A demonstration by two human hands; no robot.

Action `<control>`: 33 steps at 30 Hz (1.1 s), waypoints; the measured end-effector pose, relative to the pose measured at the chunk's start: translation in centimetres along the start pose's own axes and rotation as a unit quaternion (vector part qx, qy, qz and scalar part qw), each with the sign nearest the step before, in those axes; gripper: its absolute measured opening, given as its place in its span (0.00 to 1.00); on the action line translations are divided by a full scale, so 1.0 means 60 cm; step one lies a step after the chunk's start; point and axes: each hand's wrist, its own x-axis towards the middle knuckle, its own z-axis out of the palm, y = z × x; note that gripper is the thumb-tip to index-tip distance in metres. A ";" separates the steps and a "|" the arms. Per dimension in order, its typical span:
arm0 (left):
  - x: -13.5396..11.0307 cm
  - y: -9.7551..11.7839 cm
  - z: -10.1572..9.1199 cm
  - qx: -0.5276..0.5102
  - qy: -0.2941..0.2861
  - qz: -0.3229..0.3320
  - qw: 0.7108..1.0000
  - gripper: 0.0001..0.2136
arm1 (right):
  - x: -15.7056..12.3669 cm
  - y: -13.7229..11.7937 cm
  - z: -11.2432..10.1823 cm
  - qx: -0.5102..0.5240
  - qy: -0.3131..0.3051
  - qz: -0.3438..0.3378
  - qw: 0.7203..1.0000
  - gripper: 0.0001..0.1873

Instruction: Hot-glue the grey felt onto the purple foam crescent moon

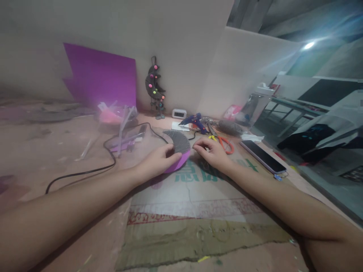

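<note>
A crescent (179, 140) stands out above the cardboard, its upper part covered in grey yarn-like strands and its lower part bare purple. My left hand (159, 160) grips it near the lower left, thumb on the front face. Just right of the crescent's edge, my right hand (212, 154) has thumb and forefinger pinched together. Whatever lies between those fingertips is too small to make out. Behind the hands rests a blue glue gun (194, 121), and orange-handled pliers (226, 145) lie beyond my right hand.
A decorated dark moon hanging (154, 85) and a purple sheet (104, 77) are against the wall. A small white clock (179, 113) stands by the wall. A black cord (82, 173) crosses the left side. A phone (263, 156) lies near the right table edge. Cardboard (170, 241) covers the front.
</note>
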 end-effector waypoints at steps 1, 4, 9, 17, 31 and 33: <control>0.000 0.001 0.000 0.009 -0.003 0.007 1.000 0.13 | 0.000 -0.002 0.001 0.000 0.006 0.007 1.000 0.09; -0.001 -0.003 0.000 0.044 -0.006 0.026 0.999 0.12 | -0.001 -0.005 0.003 0.003 0.018 0.018 1.000 0.09; -0.001 -0.010 -0.001 0.073 0.002 0.042 0.996 0.11 | -0.003 -0.005 0.004 0.014 0.027 0.022 0.999 0.09; -0.004 -0.002 -0.002 0.096 -0.021 0.057 0.994 0.11 | -0.004 -0.009 0.003 0.023 0.039 0.025 0.999 0.09; -0.001 -0.005 -0.003 0.091 -0.041 0.052 0.994 0.13 | 0.001 -0.004 0.002 0.031 -0.020 -0.024 0.999 0.15; 0.000 -0.007 -0.003 0.095 -0.046 0.050 0.993 0.13 | -0.001 -0.009 0.000 0.045 -0.013 -0.016 0.999 0.17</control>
